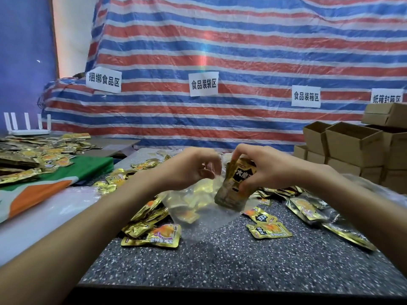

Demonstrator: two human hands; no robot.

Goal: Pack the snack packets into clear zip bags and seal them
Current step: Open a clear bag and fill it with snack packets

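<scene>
Right hand [262,170] grips our gold snack packets [236,183], lowering them into the clear zip bag [198,201]; left hand [193,168] pinches its mouth.

The table [231,260] has a dark speckled top. On it lie many gold packets [152,237], scattered left and right, and a clear bag [198,219] in the middle. A green-orange cloth [55,183] covers the left part, cardboard boxes [352,146] stand far right.

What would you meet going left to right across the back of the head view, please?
Router → packet pile → left hand → right hand → cardboard boxes.
</scene>
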